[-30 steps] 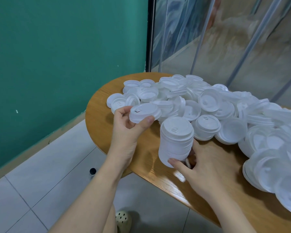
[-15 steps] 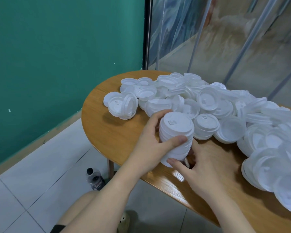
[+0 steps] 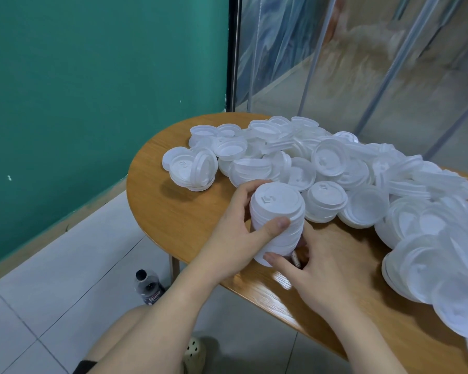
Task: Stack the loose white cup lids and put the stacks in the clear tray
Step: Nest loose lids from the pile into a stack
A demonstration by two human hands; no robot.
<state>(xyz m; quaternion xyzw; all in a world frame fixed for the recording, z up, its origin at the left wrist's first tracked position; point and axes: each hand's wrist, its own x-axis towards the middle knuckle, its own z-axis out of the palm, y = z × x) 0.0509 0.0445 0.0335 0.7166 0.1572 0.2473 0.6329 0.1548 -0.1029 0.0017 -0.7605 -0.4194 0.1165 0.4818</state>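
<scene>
Item: stack of lids (image 3: 277,211), standing on the table (image 3: 179,220) near its front edge, long axis leaning slightly from vertical. I am wrapping my left hand (image 3: 238,238) round its upper half; my right hand (image 3: 311,268) is pinching its base. Loose lids (image 3: 362,168) lying beyond, rightward. Clear tray not in view.

1. Soft, even light; faint shadows lie under the hands.
2. Glare streaks the wooden table (image 3: 173,211) at its near edge.
3. White cup lids (image 3: 443,265) toward the right edge look smeared, perhaps lens blur.
4. Wide-angle bending at the borders.
</scene>
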